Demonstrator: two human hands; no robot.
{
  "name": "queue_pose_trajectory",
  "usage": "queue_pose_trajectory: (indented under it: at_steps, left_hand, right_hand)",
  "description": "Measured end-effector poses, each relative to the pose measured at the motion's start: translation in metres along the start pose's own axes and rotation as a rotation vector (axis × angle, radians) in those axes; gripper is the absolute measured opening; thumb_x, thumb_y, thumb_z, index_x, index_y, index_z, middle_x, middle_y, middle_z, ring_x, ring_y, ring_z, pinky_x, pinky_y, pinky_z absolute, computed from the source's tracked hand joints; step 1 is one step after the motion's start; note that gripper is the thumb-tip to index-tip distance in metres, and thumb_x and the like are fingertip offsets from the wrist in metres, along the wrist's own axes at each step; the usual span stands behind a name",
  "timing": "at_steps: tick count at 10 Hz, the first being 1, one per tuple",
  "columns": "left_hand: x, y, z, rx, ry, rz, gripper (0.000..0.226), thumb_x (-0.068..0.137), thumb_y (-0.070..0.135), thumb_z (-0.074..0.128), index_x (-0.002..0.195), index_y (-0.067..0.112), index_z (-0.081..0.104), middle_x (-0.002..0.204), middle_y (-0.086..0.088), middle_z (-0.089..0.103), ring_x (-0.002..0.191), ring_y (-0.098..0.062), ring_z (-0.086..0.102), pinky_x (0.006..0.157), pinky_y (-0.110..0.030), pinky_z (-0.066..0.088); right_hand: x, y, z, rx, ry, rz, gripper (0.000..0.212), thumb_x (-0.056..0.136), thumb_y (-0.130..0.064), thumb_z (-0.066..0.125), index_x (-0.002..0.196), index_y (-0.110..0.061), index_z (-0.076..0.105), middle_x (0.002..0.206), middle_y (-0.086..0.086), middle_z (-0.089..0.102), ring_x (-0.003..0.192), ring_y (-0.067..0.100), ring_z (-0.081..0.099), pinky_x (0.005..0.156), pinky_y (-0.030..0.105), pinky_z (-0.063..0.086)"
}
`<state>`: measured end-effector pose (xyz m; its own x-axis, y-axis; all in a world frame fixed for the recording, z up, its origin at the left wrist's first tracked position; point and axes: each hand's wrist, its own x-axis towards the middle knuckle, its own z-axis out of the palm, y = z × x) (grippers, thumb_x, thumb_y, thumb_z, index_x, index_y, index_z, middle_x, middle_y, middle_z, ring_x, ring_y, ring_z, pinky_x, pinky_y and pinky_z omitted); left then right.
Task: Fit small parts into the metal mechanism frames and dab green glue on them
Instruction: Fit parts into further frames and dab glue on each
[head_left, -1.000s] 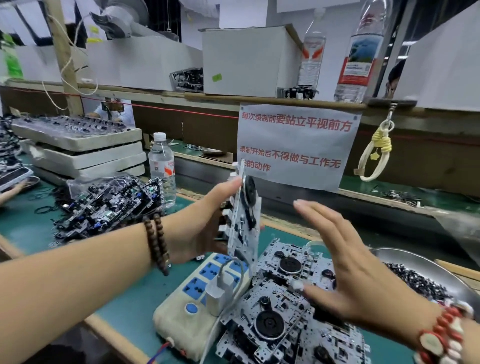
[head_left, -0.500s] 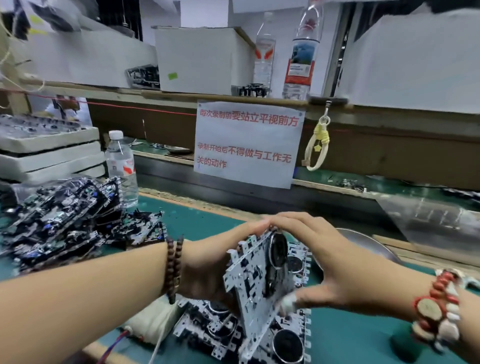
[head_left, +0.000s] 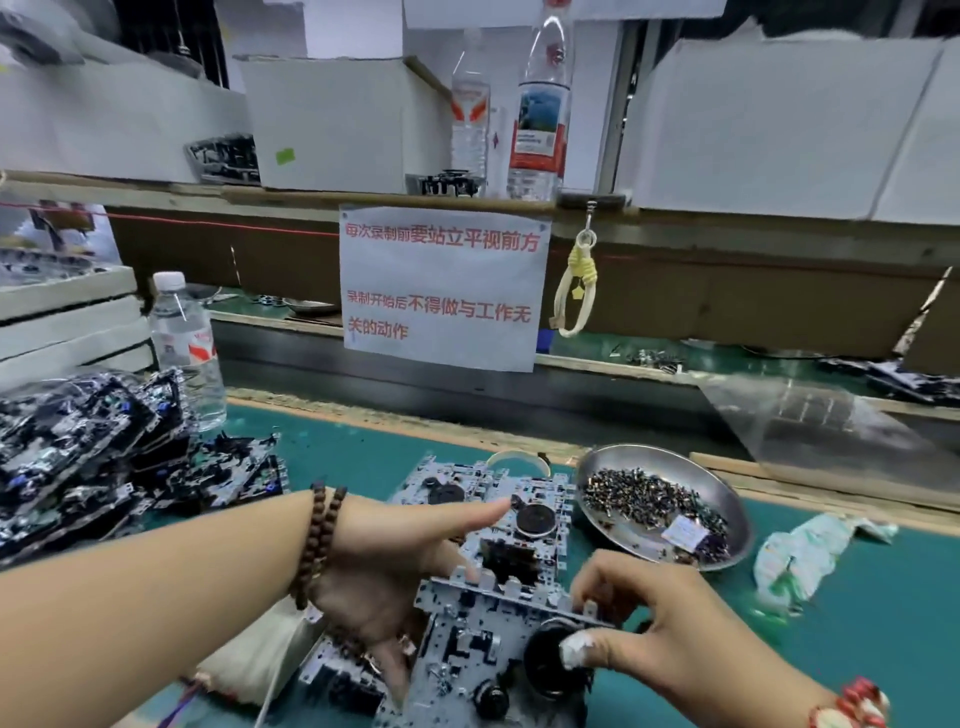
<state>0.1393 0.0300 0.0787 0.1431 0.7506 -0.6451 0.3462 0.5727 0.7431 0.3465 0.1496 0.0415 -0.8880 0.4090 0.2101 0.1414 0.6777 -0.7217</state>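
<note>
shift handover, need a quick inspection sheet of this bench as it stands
surface: green mat, partly covered.
job's things: metal frame held by both hands, more frames flat behind it; steel dish of small parts.
clutter: heap of dark mechanisms, water bottle, crumpled wrapper.
hands: left hand grips frame's left side, right hand pinches its top right edge.
cables: white cable at lower left.
surroundings: printed notice, shelf with two bottles, white boxes.
</note>
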Motion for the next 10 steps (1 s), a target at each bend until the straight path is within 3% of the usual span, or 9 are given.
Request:
queue_pose_trajectory:
  at_steps: [1, 2, 3, 4, 5, 7, 8, 9, 10]
  left_hand:
    - [0.009, 0.001, -0.008, -0.148, -0.068, 0.008, 0.113, 0.039, 0.064, 0.081, 0.133, 0.016, 0.043, 0.138, -0.009, 0.047, 0.111, -0.027, 0.055, 0.095, -0.038, 0.047]
    - [0.025, 0.003, -0.016, -0.147, 0.012, 0.151, 0.071, 0.066, 0.043, 0.078, 0.119, 0.008, 0.045, 0.083, 0.005, 0.059, 0.058, -0.005, 0.047, 0.059, -0.014, 0.040]
    - [0.046, 0.013, -0.016, 0.062, 0.265, 0.156, 0.051, 0.080, 0.032, 0.067, 0.122, 0.012, 0.047, 0.068, 0.007, 0.044, 0.054, -0.004, 0.036, 0.054, -0.013, 0.034]
    - [0.062, 0.025, -0.013, 0.476, 0.481, 0.196, 0.038, 0.086, 0.038, 0.061, 0.119, 0.021, 0.053, 0.067, 0.014, 0.050, 0.050, 0.003, 0.043, 0.050, -0.011, 0.034]
    - [0.075, 0.034, -0.007, 0.662, 0.586, 0.231, 0.031, 0.086, 0.041, 0.058, 0.114, 0.026, 0.057, 0.083, 0.016, 0.056, 0.065, 0.003, 0.051, 0.057, -0.008, 0.037]
    - [0.088, 0.022, 0.006, 0.809, 0.683, 0.291, 0.029, 0.091, 0.034, 0.053, 0.118, 0.023, 0.056, 0.108, 0.005, 0.063, 0.092, -0.008, 0.056, 0.078, -0.014, 0.040]
    - [0.079, 0.016, 0.009, 0.790, 0.760, 0.327, 0.029, 0.093, 0.036, 0.049, 0.120, 0.024, 0.052, 0.115, 0.007, 0.057, 0.102, -0.007, 0.053, 0.091, -0.022, 0.042]
    - [0.069, 0.005, 0.014, 0.832, 0.764, 0.319, 0.035, 0.094, 0.042, 0.043, 0.126, 0.029, 0.044, 0.125, 0.011, 0.046, 0.114, -0.005, 0.045, 0.101, -0.026, 0.036]
    - [0.061, -0.009, 0.022, 0.872, 0.729, 0.300, 0.048, 0.088, 0.056, 0.043, 0.132, 0.037, 0.034, 0.135, 0.014, 0.033, 0.124, -0.004, 0.034, 0.108, -0.032, 0.030]
  right_hand:
    - [-0.008, 0.007, 0.007, 0.058, 0.079, 0.156, 0.028, 0.066, -0.023, 0.083, 0.055, -0.034, 0.059, 0.058, -0.001, 0.057, 0.050, 0.002, 0.049, 0.057, 0.019, 0.044]
    - [-0.013, 0.015, 0.012, 0.146, 0.174, 0.367, 0.023, 0.064, -0.032, 0.081, 0.052, -0.028, 0.062, 0.050, -0.006, 0.058, 0.045, 0.003, 0.050, 0.055, 0.019, 0.050]
    - [-0.014, 0.018, 0.017, 0.201, 0.144, 0.505, 0.034, 0.062, -0.046, 0.079, 0.048, -0.022, 0.059, 0.048, -0.010, 0.055, 0.047, -0.002, 0.047, 0.056, 0.011, 0.039]
    - [-0.012, 0.010, 0.025, 0.231, 0.052, 0.564, 0.049, 0.066, -0.055, 0.073, 0.046, -0.018, 0.048, 0.049, -0.009, 0.045, 0.048, -0.001, 0.041, 0.052, 0.009, 0.031]
    - [-0.012, 0.008, 0.030, 0.196, 0.015, 0.602, 0.051, 0.073, -0.052, 0.070, 0.047, -0.017, 0.043, 0.049, -0.009, 0.040, 0.049, 0.000, 0.037, 0.051, 0.011, 0.029]
    - [-0.021, 0.006, 0.039, 0.127, 0.039, 0.638, 0.037, 0.071, -0.053, 0.070, 0.062, -0.020, 0.057, 0.056, -0.011, 0.049, 0.050, -0.007, 0.041, 0.050, 0.006, 0.030]
    - [-0.015, 0.003, 0.028, -0.069, -0.085, 0.606, 0.045, 0.076, -0.053, 0.060, 0.071, -0.008, 0.059, 0.063, -0.008, 0.049, 0.056, -0.002, 0.041, 0.053, 0.009, 0.032]
    - [-0.017, 0.008, 0.017, -0.193, -0.048, 0.594, 0.045, 0.079, -0.057, 0.057, 0.070, -0.013, 0.061, 0.065, -0.007, 0.059, 0.065, 0.001, 0.055, 0.065, 0.011, 0.043]
    - [-0.022, 0.015, 0.006, 0.036, 0.007, 0.670, 0.031, 0.085, -0.042, 0.061, 0.068, -0.016, 0.058, 0.056, -0.002, 0.065, 0.057, 0.013, 0.066, 0.058, 0.023, 0.054]
